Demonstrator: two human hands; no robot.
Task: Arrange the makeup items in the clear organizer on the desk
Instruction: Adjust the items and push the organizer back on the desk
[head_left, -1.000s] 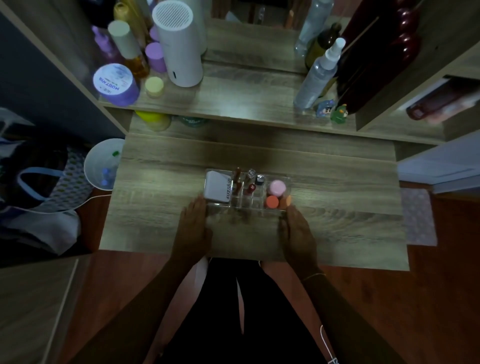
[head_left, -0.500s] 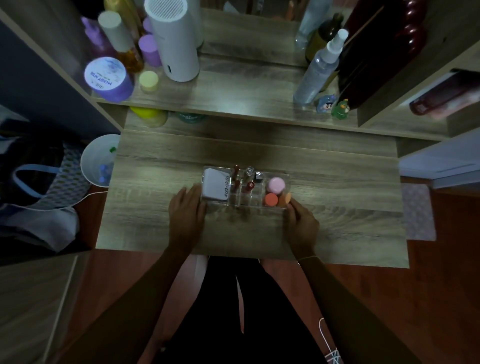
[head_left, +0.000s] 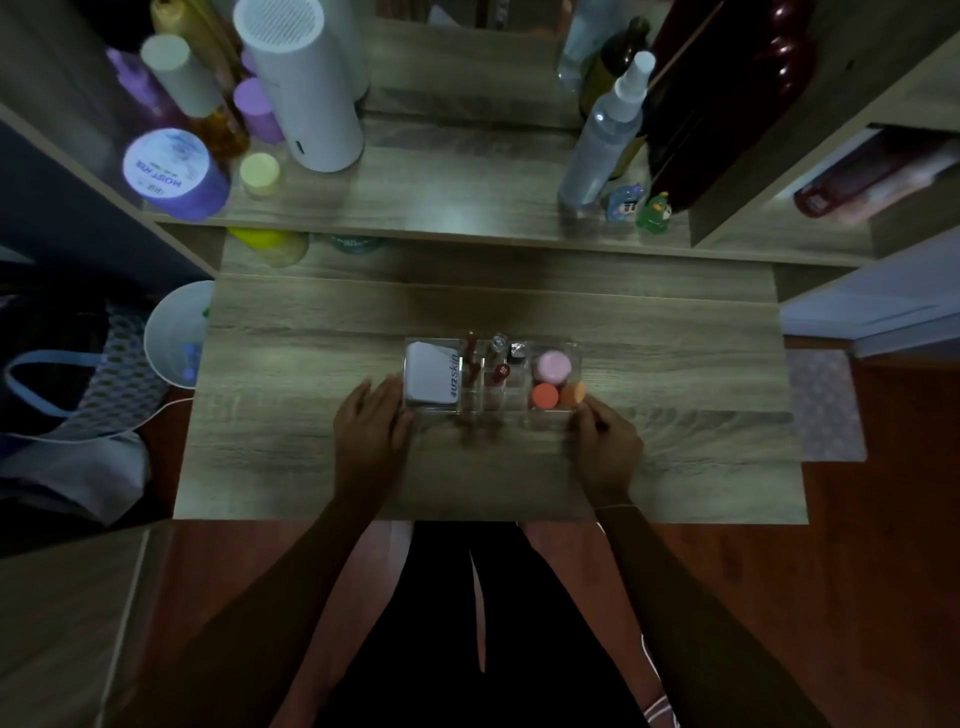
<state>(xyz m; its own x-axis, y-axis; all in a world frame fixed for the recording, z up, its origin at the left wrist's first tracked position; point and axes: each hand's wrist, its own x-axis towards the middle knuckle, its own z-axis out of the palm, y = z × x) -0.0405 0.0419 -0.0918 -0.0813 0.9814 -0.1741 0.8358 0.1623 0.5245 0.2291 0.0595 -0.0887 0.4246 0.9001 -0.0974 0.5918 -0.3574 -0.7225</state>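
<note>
The organizer sits near the middle of the desk, a little toward the near edge, and it looks already filled. A white box lies in its left bay, several lipsticks and small tubes stand in the narrow middle slots, and the right bay holds a pink sponge, a red sponge and an orange sponge. No loose makeup shows on the desk around it

The left hand rests at the organizer's near left corner, fingers spread and laid against the clear wall, not curled round anything. The right hand is at the near right corner, fingertips bunched against the wall just below the orange sponge; something thin and dark may be pinched there, but it is too small and blurred to tell

Judging by this, the sorting is done and the step in hand is squaring or sliding the whole organizer into place. The next move calls for even pressure from both sides, so the tray glides flat across the wood without twisting, and for a gentle pace, since the upright lipsticks could tip if it jerks. There is free desk behind it, up to the shelf
</note>
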